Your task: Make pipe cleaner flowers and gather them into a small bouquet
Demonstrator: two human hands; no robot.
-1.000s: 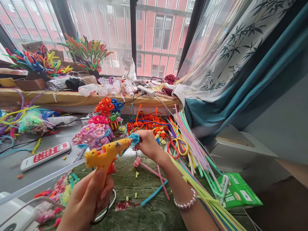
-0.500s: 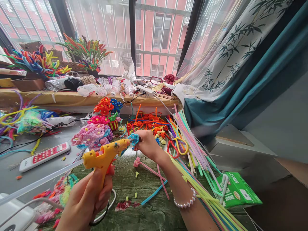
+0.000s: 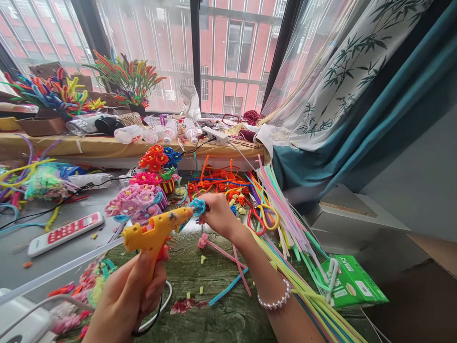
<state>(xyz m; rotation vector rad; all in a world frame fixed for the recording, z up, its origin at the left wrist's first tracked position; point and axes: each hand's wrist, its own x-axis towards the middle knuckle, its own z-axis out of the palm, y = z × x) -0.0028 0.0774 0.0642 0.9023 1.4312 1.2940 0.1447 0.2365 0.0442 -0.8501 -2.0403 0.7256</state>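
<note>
My left hand (image 3: 137,286) is wrapped round the handle of a yellow glue gun (image 3: 153,228), with a long clear glue stick (image 3: 64,270) coming out of its back end. The nozzle points right and meets a small blue pipe-cleaner flower (image 3: 198,207). Pinched in the closed fingers of my right hand (image 3: 218,214), the flower shows only in part. Below it, a pink pipe-cleaner flower on a stem (image 3: 203,240) lies on the dark green table top (image 3: 214,319), near a blue stem (image 3: 228,287).
Red and yellow-handled scissors (image 3: 264,219) lie right of my right hand, beside long pipe-cleaner bundles (image 3: 285,205). A green packet (image 3: 357,281) sits at the right. Finished flowers (image 3: 137,200) stand behind the glue gun; a remote (image 3: 66,233) lies left.
</note>
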